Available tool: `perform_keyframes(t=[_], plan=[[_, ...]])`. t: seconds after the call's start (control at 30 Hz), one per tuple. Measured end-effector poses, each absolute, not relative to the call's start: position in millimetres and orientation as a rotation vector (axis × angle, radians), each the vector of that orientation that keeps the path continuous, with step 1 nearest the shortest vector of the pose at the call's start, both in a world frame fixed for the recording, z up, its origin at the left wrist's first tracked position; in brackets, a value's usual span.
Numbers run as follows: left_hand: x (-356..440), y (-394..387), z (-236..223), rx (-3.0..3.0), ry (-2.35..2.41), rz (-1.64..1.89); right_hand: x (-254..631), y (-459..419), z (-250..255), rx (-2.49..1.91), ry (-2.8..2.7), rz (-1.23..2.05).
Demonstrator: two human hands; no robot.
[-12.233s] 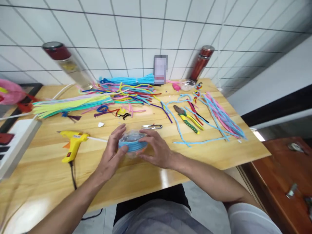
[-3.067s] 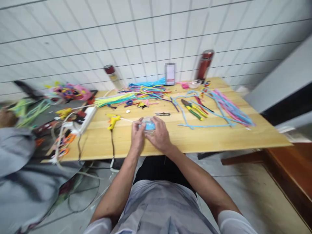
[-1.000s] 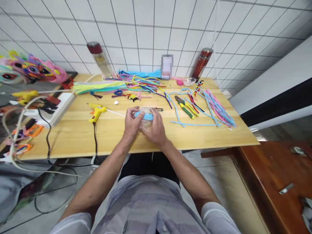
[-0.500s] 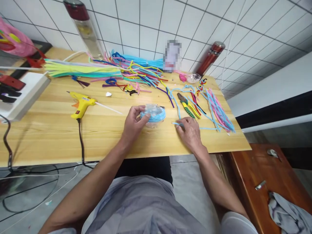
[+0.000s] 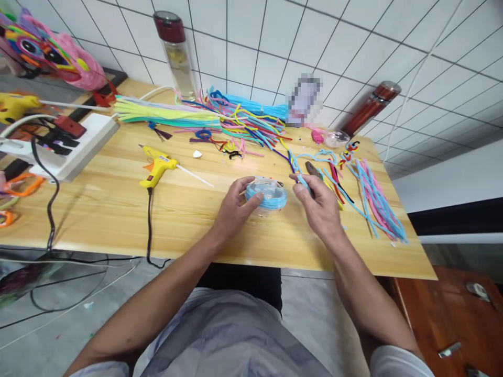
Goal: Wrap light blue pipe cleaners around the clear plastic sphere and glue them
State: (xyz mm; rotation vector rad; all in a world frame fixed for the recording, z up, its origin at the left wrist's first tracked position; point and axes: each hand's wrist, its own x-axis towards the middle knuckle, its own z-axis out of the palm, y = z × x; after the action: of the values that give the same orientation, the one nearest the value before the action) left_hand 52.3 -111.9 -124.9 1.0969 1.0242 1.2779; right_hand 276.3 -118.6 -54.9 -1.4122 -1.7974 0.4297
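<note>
In the head view, the left hand (image 5: 238, 205) grasps the clear round container (image 5: 269, 186) at its left side, with the thumb on the blue coil (image 5: 274, 203) around it, probably to make it steady above the desk (image 5: 188, 220). Near it, the right hand (image 5: 321, 207) pinches a light blue strand (image 5: 302, 181); where this strand ends, I cannot tell. The yellow glue gun (image 5: 157, 165) lies at left, its nozzle turned away from the 2 hands, perhaps for safety. The pliers (image 5: 313, 169) are partly hidden behind the right hand.
</note>
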Motion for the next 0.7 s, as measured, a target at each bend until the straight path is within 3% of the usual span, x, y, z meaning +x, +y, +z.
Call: perform_keyframes(t=[0.3, 0.7], plan=[[56.5, -112.7, -128.4, 1.209, 1.131, 1.237, 278.4, -115.4, -88.6, -1.366, -1.933, 0.670], [85.5, -97.5, -105.4, 1.057, 1.041, 1.389, 267.8, -103.8, -89.8, -1.337, -1.730, 0.518]])
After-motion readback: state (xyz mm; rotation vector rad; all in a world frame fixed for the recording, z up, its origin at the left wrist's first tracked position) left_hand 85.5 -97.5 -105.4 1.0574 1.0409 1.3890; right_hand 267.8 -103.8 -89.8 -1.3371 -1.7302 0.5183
